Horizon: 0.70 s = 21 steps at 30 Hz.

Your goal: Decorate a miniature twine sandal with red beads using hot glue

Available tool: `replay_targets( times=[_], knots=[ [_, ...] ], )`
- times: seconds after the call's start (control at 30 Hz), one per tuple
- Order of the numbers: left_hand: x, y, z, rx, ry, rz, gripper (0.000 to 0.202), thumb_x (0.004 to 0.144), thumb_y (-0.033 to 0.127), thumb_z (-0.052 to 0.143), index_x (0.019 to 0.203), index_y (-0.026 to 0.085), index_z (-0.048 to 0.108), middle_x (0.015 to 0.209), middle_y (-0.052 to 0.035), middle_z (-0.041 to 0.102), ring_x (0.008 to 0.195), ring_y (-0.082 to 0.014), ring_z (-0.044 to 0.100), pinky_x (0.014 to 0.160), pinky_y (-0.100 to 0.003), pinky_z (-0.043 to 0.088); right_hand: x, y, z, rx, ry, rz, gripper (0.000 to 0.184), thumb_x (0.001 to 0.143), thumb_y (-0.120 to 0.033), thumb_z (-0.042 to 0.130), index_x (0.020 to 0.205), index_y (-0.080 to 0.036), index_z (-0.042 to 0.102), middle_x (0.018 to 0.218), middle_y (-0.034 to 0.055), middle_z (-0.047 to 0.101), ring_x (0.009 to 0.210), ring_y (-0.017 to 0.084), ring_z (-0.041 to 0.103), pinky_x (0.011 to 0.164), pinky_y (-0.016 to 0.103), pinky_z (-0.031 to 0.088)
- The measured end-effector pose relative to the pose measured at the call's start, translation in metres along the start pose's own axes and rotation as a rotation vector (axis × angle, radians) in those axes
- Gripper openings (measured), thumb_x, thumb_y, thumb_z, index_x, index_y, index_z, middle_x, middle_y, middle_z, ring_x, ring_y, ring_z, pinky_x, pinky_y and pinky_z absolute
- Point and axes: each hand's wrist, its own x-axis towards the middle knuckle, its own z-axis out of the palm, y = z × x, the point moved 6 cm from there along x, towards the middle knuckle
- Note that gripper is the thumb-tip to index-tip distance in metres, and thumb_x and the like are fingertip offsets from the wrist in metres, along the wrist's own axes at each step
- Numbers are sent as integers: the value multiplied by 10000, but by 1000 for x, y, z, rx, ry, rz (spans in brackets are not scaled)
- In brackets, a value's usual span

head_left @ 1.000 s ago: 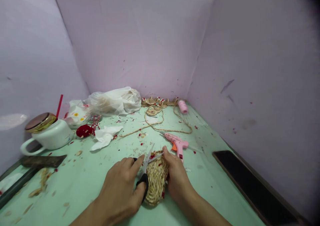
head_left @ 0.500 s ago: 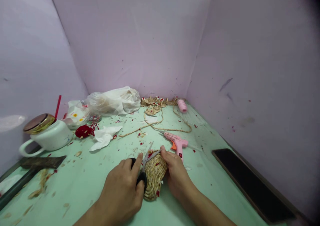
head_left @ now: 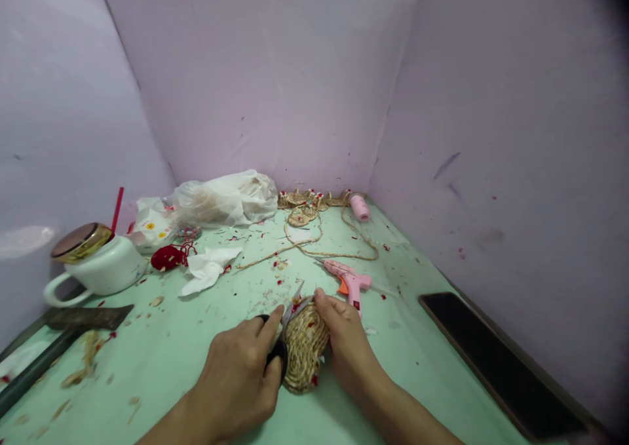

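Observation:
My left hand (head_left: 240, 363) is closed around the black handles of a pair of scissors (head_left: 287, 315). Their slightly parted blades reach the far edge of a woven straw piece (head_left: 305, 348), coiled in an oval from braided cord and dotted with red bits. My right hand (head_left: 346, 337) grips this piece at its right side, thumb at the upper edge. It is held tilted above the green table (head_left: 196, 386). Whether the blades are cutting into anything I cannot tell.
A pink glue gun (head_left: 348, 280) lies just beyond my right hand. A dark phone-like slab (head_left: 496, 363) is at right. On the left are a hammer (head_left: 88, 318), a white mug (head_left: 111, 266), red yarn (head_left: 167, 257) and tissue (head_left: 209, 268). Straw cord and a plastic bag (head_left: 226, 199) lie behind.
Both hands keep their hold on the scissors and the woven piece, with barely any movement. The whole view has shifted very slightly.

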Motion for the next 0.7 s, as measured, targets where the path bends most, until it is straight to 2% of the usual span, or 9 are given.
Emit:
replay_targets(
  times=[0.2, 0.47, 0.57, 0.7],
  knots=[
    [6, 5, -11, -16, -76, -84, 631, 672, 270, 464, 1294, 189, 399, 954, -118, 599, 842, -268, 575, 728, -399, 453, 1, 4, -3, -153, -19, -61, 392, 656, -537, 617, 536, -172, 541, 420, -43, 476, 417, 108, 390, 444, 237, 300],
    [2, 2, 1, -75, -147, -44, 582, 704, 228, 420, 1273, 106, 408, 912, -137, 630, 779, -275, 598, 695, -410, 468, -1, 2, 0, -163, -59, -72, 382, 728, -502, 567, 545, -175, 490, 458, -59, 402, 441, 89, 313, 452, 234, 248],
    [2, 2, -1, -75, -158, -39, 553, 710, 234, 416, 1253, 126, 428, 905, -126, 635, 773, -271, 602, 685, -399, 463, 1, 4, -2, -165, -46, -63, 379, 728, -508, 562, 559, -176, 488, 462, -58, 394, 439, 89, 307, 448, 234, 240],
    [6, 3, -14, -68, -135, -57, 578, 668, 244, 465, 1244, 194, 433, 931, -96, 619, 813, -256, 594, 706, -367, 454, 1, 4, -2, -245, -69, -59, 407, 719, -535, 552, 547, -177, 461, 472, -50, 403, 452, 94, 331, 456, 234, 257]
  ],
)
